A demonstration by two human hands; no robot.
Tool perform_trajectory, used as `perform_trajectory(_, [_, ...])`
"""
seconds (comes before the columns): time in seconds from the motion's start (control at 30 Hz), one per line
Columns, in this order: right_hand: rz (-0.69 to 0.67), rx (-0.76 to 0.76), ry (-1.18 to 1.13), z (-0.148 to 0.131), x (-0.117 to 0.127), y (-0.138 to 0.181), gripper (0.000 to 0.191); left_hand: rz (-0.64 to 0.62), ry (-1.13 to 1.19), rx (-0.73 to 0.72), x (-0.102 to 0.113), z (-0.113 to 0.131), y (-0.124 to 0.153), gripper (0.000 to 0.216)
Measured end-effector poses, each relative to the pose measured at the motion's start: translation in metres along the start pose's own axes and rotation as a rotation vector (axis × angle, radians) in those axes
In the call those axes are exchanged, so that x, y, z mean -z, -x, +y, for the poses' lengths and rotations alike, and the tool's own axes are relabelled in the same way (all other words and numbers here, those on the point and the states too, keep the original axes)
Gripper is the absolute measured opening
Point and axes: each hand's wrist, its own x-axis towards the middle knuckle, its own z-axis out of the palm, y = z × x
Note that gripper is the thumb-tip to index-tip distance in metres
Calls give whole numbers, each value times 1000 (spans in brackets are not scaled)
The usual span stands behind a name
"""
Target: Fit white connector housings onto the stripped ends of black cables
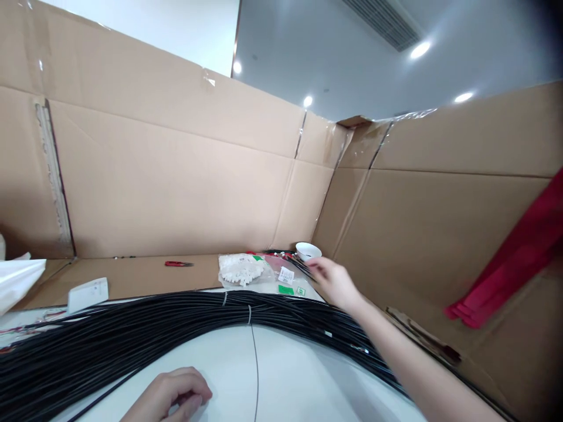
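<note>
The right hand (331, 280) reaches out to thin black wires (303, 268) just below a white bowl (308, 251), fingers loosely spread over them; whether they grip is unclear. The bowl's contents cannot be seen. Beside it, a clear bag (244, 271) holds white parts. The left hand (173, 395) rests on the white surface (285, 375), fingers curled, holding a single black cable (254, 363) near the cable bundle (132, 334).

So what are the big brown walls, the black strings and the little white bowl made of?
The walls look like matte brown cardboard: you can see fold lines and shiny tape at the joins. The black strings seem to be plastic-coated cables, smooth with a slight sheen. The white bowl near the right hand looks glossy, maybe ceramic or plastic; I can't tell which.
</note>
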Motion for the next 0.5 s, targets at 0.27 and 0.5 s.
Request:
perform_trajectory(0.27, [-81, 414, -171, -179, -98, 33, 38, 316, -731, 79, 41, -18, 12, 37])
perform_trajectory(0.5, [-103, 373, -257, -177, -120, 46, 47, 326, -854, 195, 77, -52, 15, 33])
